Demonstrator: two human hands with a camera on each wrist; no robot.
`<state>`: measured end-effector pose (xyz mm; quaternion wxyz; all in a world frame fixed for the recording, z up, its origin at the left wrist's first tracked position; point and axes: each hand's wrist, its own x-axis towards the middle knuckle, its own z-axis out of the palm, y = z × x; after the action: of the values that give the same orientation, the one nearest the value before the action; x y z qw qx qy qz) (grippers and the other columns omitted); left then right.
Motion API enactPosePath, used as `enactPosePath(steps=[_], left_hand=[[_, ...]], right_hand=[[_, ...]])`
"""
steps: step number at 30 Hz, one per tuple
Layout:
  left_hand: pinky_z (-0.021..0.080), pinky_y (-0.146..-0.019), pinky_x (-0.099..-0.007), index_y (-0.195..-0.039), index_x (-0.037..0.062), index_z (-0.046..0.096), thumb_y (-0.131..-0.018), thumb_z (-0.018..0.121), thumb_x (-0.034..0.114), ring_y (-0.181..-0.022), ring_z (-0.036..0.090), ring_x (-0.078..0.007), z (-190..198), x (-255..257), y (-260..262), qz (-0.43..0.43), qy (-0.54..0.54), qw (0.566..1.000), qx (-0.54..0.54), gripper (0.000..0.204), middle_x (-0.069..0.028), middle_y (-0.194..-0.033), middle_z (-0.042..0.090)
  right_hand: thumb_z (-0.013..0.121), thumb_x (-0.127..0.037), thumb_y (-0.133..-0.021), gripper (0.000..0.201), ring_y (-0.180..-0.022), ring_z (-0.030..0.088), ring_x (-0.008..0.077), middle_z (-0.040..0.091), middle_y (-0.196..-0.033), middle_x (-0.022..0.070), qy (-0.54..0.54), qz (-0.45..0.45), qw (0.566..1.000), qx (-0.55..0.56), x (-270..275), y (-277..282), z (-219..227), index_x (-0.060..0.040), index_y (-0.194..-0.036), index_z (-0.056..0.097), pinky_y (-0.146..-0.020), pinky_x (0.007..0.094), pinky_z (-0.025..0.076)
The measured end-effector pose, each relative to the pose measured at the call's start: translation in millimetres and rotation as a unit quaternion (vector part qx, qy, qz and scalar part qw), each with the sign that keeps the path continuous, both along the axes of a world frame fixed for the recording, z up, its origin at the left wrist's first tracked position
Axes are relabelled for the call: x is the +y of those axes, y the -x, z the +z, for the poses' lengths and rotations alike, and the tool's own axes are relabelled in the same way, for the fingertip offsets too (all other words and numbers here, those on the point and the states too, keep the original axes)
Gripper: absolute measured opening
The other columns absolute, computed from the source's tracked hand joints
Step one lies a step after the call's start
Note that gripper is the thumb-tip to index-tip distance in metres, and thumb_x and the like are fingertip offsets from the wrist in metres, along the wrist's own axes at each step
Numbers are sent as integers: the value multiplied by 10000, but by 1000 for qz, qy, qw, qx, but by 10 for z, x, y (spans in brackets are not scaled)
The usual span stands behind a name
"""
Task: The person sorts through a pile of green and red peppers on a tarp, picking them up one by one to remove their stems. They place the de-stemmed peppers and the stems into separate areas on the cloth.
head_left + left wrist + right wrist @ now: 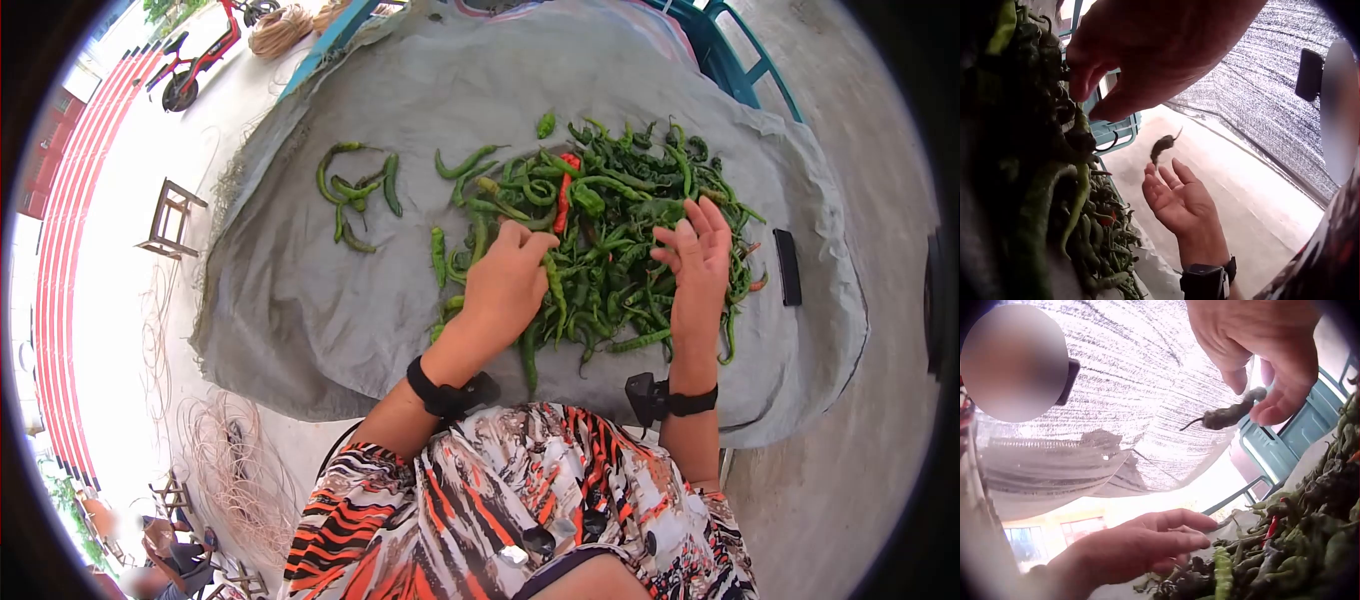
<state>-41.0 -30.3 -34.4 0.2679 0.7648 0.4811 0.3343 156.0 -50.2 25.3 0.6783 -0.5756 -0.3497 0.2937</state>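
Observation:
A heap of green chilli peppers point(615, 285) lies on a grey cloth point(300, 300). Over its left side my left hand point(507, 275) bends down, thumb and fingers at the upper end of a long light green pepper point(1079, 194) that hangs against the heap. My right hand point(700, 260) is raised above the heap's right side, palm turned up and inward. A dark, shrivelled pepper point(1229, 415) sits at its fingertips, stem pointing away. In the left wrist view this dark pepper point(1163, 147) stands out past the fingers.
A small group of peppers point(355, 190) lies apart on the left of the cloth. A red pepper point(564, 195) shows in the heap. A black phone-like object point(788, 268) rests right of it. Teal railings point(755, 60) stand behind; a wooden stool point(173, 220) is at left.

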Motion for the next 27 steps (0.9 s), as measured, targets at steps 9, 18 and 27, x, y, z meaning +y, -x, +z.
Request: enactPosePath(steps=[9, 18, 27], left_hand=[[517, -691, -427, -1016, 109, 614, -790, 620, 46, -870, 623, -328, -13, 41, -25, 10, -63, 996, 61, 235, -106, -1110, 554], [503, -664, -416, -967, 106, 625, -810, 677, 160, -814, 637, -291, 56, -22, 59, 64, -51, 996, 39, 174, -73, -863, 642], [479, -622, -415, -962, 111, 626, -831, 683, 189, -773, 634, -297, 180, -75, 60, 73, 149, 985, 45, 162, -81, -832, 634]], right_hand=[[579, -109, -942, 273, -787, 591, 75, 643, -1003, 38, 191, 357, 901, -152, -193, -16, -325, -26, -1201, 569, -665, 230, 489], [607, -118, -935, 291, -644, 558, 57, 609, -764, 2, 196, 382, 869, -244, -199, 34, -346, -11, -1205, 582, -569, 216, 438], [585, -140, -955, 242, -604, 535, 55, 575, -688, -1, 214, 369, 888, -172, -206, -79, -217, -3, -1153, 612, -553, 233, 424]])
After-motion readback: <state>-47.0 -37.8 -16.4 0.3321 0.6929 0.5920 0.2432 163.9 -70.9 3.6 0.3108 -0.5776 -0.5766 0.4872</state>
